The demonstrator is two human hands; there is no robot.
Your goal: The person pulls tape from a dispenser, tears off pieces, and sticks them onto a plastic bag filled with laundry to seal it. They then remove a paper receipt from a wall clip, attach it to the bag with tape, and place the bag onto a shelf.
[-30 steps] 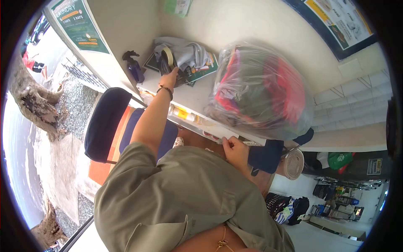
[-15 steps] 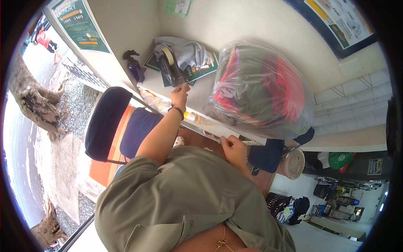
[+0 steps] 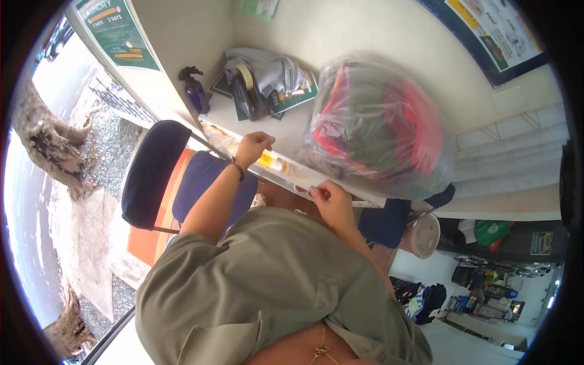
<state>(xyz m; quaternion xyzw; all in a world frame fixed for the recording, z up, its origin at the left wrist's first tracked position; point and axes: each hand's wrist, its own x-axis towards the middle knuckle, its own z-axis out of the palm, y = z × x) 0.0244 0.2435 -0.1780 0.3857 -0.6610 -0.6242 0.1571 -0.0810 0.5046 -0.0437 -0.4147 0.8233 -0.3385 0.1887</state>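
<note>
My left hand (image 3: pixel 254 149), with a dark bracelet at its wrist, is closed in a pinch over the open drawer (image 3: pixel 297 182) at the counter's front. Whatever its fingertips hold is too small to make out. Lower right, my right hand (image 3: pixel 330 201) is also pinched closed, by the drawer's front edge, its contents unclear. A black tape dispenser (image 3: pixel 255 104) with a pale roll (image 3: pixel 245 78) stands on the counter beyond my left hand, against grey cloth (image 3: pixel 274 73) and green printed sheets (image 3: pixel 295 104). To the right rests a large clear plastic bag (image 3: pixel 377 121) of folded clothes.
A dark spray bottle (image 3: pixel 195 91) stands at the counter's left end. Chairs with dark blue backs (image 3: pixel 155 173) are on both sides of me. A woven basket (image 3: pixel 421 237) is at the right, and dark clothes (image 3: pixel 433 301) lie farther down.
My left hand has come away from the tape dispenser, down and left towards me. My right hand has moved slightly up and left, over the drawer's edge.
</note>
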